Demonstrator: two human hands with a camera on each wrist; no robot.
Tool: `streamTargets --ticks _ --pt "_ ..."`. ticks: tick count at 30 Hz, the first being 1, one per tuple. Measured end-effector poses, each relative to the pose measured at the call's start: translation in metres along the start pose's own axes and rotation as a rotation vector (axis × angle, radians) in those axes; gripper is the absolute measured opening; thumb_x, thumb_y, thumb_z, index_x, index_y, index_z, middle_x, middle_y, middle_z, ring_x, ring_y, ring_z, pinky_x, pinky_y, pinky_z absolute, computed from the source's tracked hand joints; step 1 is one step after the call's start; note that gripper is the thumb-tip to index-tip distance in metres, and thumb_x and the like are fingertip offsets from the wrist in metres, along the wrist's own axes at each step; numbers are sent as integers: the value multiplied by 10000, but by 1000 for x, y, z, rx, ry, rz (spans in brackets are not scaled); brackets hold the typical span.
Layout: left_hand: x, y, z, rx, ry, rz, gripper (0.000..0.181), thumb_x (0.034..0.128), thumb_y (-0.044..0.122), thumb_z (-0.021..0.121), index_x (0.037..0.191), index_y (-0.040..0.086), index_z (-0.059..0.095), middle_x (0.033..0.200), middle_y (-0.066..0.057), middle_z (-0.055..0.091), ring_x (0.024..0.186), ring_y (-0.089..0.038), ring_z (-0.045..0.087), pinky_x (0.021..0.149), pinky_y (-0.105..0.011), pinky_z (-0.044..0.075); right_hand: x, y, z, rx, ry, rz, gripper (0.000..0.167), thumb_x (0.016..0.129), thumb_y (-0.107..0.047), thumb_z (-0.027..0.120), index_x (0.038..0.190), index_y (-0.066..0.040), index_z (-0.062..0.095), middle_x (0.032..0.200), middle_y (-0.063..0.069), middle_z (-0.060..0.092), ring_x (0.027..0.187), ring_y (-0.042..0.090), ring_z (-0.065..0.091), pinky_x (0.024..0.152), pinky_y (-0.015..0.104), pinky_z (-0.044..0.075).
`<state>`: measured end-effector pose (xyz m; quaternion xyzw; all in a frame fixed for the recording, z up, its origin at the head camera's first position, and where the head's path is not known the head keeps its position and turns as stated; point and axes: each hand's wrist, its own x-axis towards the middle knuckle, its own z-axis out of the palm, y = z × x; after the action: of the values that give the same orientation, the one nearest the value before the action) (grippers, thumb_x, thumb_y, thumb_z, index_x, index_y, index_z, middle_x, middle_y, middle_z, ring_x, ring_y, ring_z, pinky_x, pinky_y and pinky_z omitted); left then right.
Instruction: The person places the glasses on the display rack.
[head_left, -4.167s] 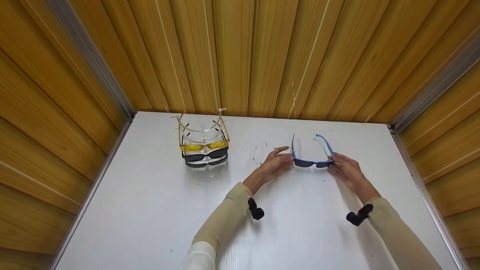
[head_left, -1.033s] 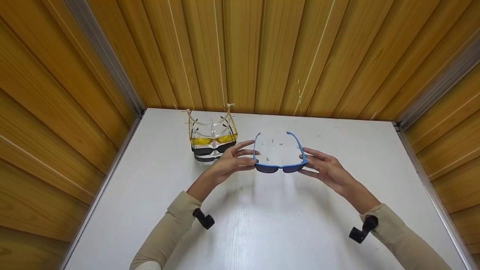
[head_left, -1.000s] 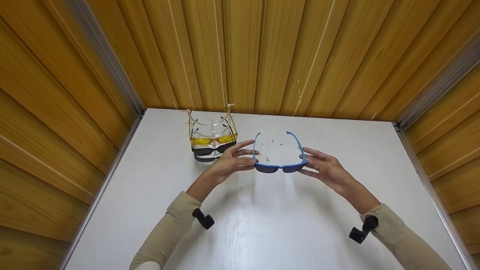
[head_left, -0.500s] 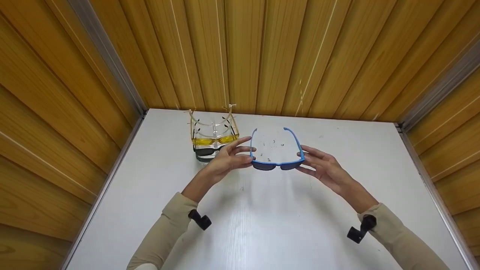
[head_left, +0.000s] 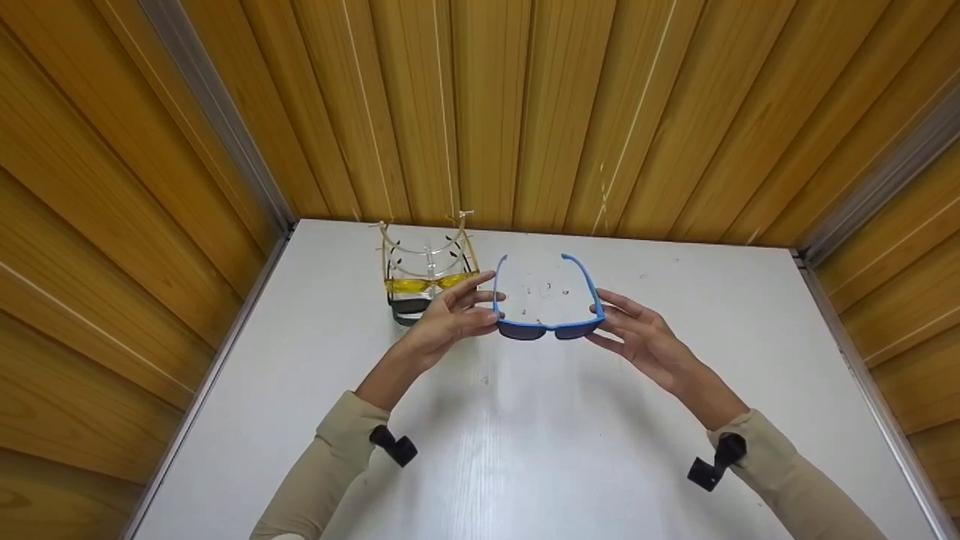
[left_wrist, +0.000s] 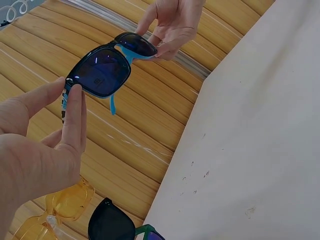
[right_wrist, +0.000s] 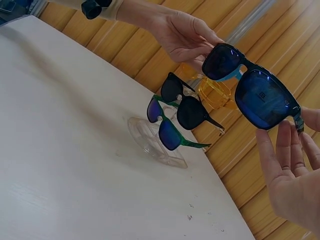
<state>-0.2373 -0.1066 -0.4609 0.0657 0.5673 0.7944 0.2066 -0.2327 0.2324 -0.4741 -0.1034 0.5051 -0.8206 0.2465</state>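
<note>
A pair of sunglasses [head_left: 523, 331] with blue temples and dark lenses is held above the table, temples unfolded and pointing away. My left hand [head_left: 439, 326] pinches its left hinge corner between thumb and fingers. At the opposite corner my right hand [head_left: 646, 339] grips the frame the same way. Just behind my left hand stands a clear display rack [right_wrist: 150, 142] bearing yellow glasses [head_left: 407, 286], black sunglasses [head_left: 409, 306] and green-framed sunglasses [right_wrist: 170, 136]. In the head view my left fingers partly cover the rack's lower pairs.
The white table [head_left: 540, 465] meets wood-patterned panels [head_left: 562, 112] at the back and sides. Small dark specks [head_left: 565, 292] mark the surface behind the held sunglasses. Empty upper arms of the rack [head_left: 424, 250] rise near the table's back edge.
Earlier the blue sunglasses were farther right, low over the table, between my hands. Both hands have lifted them and carried them left; over the last second they drift slightly farther left toward the rack.
</note>
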Motion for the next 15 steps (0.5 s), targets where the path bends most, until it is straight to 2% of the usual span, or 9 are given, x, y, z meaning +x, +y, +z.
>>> streamTargets --ticks 5,9,15 --pt "-3 2 -1 0 -7 27 704 914 -57 680 1549 90 415 1283 -74 654 963 -113 719 992 -383 597 2 -2 4 5 19 -7 360 1067 -14 454 1318 -158 669 1216 -8 740 1186 180 685 1077 395 546" --pt "-5 6 -3 -10 -12 48 721 919 -65 670 1567 78 388 1309 -106 652 960 -104 722 971 -370 606 4 -4 7 8 38 -10 344 1065 -17 469 1260 -169 708 1213 -15 745 1170 163 687 1078 366 545" --pt "-10 13 -6 -3 -18 70 709 928 -64 664 1567 58 382 1367 -165 628 1007 -124 722 957 -353 611 7 -6 14 12 25 -15 341 1063 -25 480 1267 -177 708 1242 -16 733 1184 168 680 1085 368 539"
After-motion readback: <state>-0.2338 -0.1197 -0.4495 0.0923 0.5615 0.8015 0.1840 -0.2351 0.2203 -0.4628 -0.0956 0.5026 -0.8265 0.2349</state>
